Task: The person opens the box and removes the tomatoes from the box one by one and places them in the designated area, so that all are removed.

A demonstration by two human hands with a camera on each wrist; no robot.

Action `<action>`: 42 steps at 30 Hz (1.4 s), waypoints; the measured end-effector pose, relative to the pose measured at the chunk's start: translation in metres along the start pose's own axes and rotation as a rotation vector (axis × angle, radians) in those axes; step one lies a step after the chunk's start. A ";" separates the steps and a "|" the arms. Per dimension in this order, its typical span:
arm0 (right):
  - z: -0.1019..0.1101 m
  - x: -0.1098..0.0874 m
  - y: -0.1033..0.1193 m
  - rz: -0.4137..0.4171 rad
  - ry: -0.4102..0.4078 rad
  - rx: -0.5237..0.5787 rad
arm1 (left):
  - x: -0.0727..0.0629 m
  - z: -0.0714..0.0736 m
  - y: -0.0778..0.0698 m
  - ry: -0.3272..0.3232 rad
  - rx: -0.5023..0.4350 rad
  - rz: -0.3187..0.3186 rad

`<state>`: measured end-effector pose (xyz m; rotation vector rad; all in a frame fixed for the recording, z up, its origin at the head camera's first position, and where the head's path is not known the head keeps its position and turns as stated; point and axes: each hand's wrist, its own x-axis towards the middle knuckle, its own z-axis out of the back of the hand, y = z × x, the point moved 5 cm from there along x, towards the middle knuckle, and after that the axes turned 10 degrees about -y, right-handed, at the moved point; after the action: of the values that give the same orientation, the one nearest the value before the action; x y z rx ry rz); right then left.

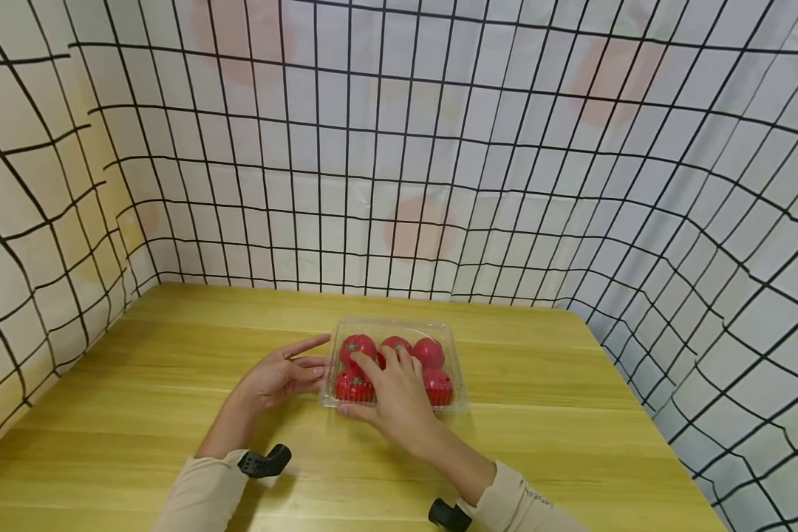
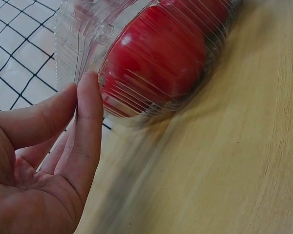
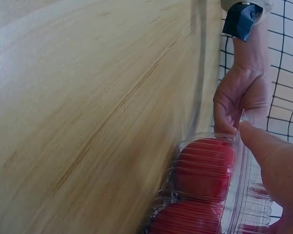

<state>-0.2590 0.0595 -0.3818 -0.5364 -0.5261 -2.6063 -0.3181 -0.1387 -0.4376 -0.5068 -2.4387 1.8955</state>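
Note:
A clear plastic clamshell container (image 1: 462,395) lies on the table, with several red tomatoes (image 1: 359,346) with green stem marks in two rows inside it. At its left side, my left hand (image 1: 282,378) pinches the rim between thumb and finger, as the left wrist view shows. My right hand (image 1: 402,399) lies over the top with its fingers spread across the lid. Its thumb (image 3: 259,139) touches the front rim near the left corner. The right hand hides part of the tomatoes in the middle. Ribbed plastic walls cover the tomatoes (image 2: 156,53) in the left wrist view.
The yellow wooden table (image 1: 539,436) extends around the container on every side. White cloth walls with a black grid (image 1: 399,148) enclose the back and both sides. Each wrist wears a black device (image 1: 266,462) near the sleeve cuff.

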 end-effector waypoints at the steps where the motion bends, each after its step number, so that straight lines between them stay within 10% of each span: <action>1: 0.000 0.000 0.000 0.001 -0.002 -0.001 | 0.000 0.000 0.000 -0.001 -0.001 0.001; 42: -0.011 -0.003 0.008 -0.009 -0.055 -0.081 | 0.000 -0.002 0.000 -0.039 -0.015 0.029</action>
<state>-0.2560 0.0493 -0.3902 -0.6354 -0.4424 -2.6372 -0.3180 -0.1365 -0.4376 -0.5133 -2.4850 1.9175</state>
